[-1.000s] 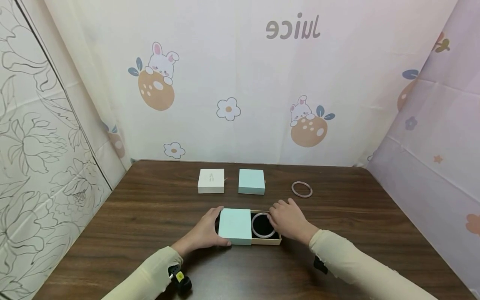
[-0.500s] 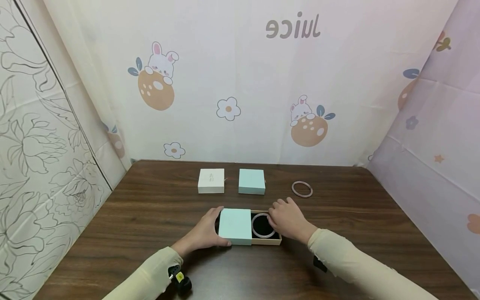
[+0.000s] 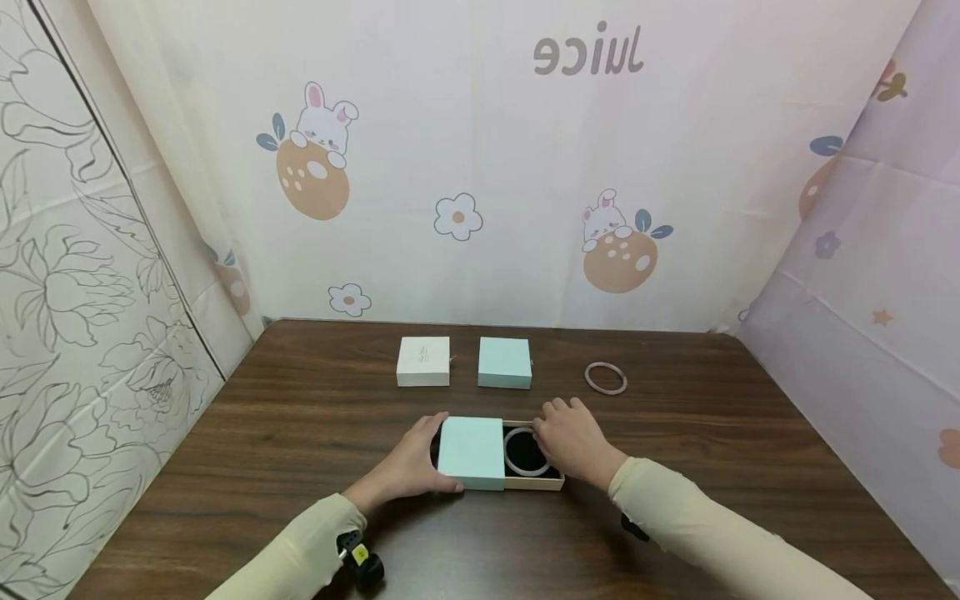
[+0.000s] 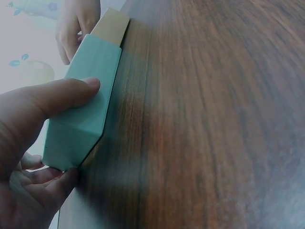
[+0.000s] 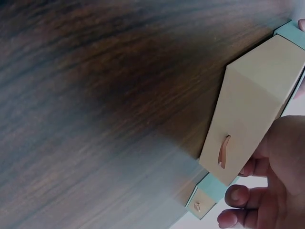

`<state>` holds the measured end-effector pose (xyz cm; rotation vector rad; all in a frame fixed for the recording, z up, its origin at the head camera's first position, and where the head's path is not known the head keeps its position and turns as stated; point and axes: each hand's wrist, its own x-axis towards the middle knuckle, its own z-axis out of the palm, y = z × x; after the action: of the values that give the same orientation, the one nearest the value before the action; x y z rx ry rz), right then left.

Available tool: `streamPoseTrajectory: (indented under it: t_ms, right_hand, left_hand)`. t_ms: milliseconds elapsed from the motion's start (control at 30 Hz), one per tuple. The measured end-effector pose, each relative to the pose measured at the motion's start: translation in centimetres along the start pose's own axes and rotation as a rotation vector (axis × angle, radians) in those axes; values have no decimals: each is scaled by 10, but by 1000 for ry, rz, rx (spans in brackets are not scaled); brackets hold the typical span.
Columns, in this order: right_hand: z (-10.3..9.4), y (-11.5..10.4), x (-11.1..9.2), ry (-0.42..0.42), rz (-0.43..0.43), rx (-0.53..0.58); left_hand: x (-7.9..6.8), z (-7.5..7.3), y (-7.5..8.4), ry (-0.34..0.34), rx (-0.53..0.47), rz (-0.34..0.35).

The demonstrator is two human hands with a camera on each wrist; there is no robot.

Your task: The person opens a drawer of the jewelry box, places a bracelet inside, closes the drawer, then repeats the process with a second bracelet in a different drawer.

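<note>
My left hand (image 3: pixel 411 462) grips the closed end of a mint-green box sleeve (image 3: pixel 471 450). Its thumb presses the near side in the left wrist view, with other fingers around the end. A cream drawer (image 3: pixel 536 484) sticks out of the sleeve to the right, lined in black. Inside lies a pale bangle (image 3: pixel 507 454). My right hand (image 3: pixel 576 442) reaches over the drawer's right end, bent fingers overlapping the bangle's far right part; I cannot tell whether they pinch it. A small ribbon pull (image 5: pixel 224 151) shows on the drawer's end in the right wrist view.
Toward the back of the wooden table (image 3: pixel 315 400) stand a white box (image 3: pixel 423 362) and a second mint-green box (image 3: pixel 504 362), both closed. Another pale bangle (image 3: pixel 606 392) lies to their right. A patterned cloth (image 3: pixel 465 133) hangs behind the table.
My right hand has shifted very slightly left over the drawer. The box, the bangles and my left hand stay as they were.
</note>
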<state>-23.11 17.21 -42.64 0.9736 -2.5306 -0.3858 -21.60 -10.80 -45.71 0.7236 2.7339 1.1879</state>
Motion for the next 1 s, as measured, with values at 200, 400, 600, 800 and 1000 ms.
streamPoseTrajectory:
  t_ms: [200, 400, 600, 800, 1000]
  right_hand:
    - [-2, -2, 1, -29, 22, -1]
    - [-4, 2, 0, -21, 51, 29]
    - [-11, 15, -5, -14, 111, 83]
    - [-18, 25, -13, -120, 171, 175]
    - [-17, 22, -24, -206, 181, 280]
  left_hand:
    - [1, -1, 1, 3, 8, 0]
    - [1, -1, 1, 8, 9, 11]
    - [0, -1, 1, 4, 19, 12]
    - [-1, 0, 1, 6, 10, 8]
    - [0, -1, 2, 3, 0, 4]
